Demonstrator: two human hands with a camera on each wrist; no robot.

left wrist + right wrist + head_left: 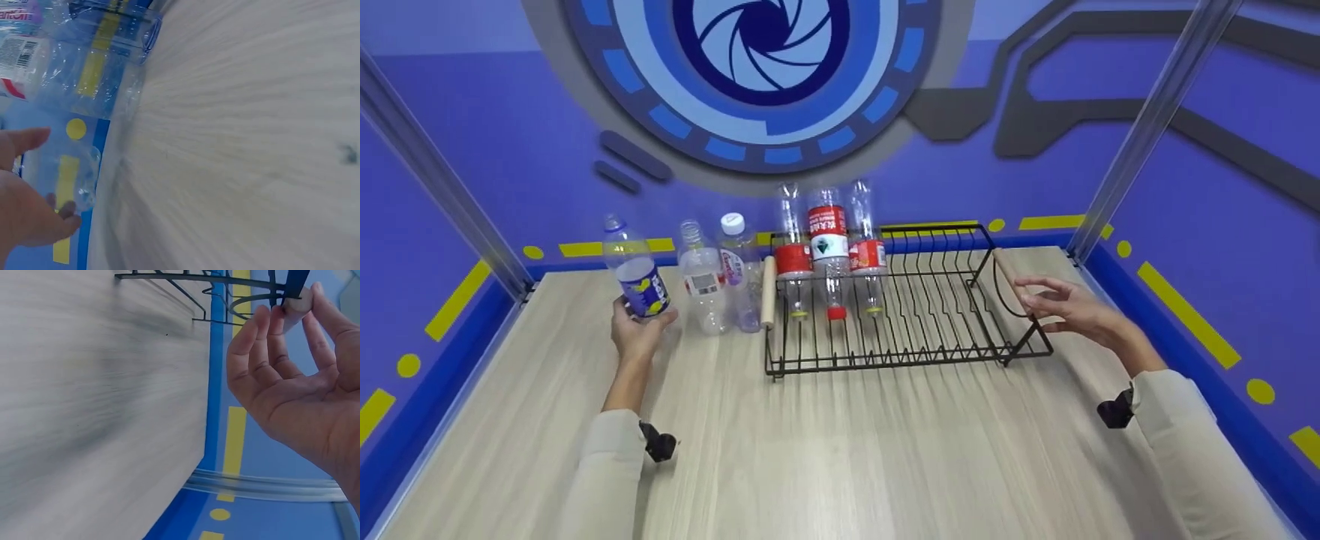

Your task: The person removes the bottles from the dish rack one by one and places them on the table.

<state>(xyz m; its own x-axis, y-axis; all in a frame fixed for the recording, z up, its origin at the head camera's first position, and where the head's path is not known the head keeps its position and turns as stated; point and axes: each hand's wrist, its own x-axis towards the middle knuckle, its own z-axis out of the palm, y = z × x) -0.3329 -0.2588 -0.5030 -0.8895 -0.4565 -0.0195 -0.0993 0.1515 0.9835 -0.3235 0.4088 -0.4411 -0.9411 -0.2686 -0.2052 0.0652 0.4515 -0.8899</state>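
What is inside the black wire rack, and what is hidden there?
Three red-labelled bottles rest at the left end of the rack; the parts of it directly behind their labels are covered.

A pale wood-grain tabletop (885, 457) is stretching between the walls, its surface catching a soft whitish glare. Behind it a purple-blue printed back wall (1035, 191) is showing a large round blue emblem (765, 30) and angular grey bands (956, 112). Silvery metal corner posts (1155, 124) are standing upright, and yellow dashes (1189, 316) are running above a deep-blue base strip (215, 382).
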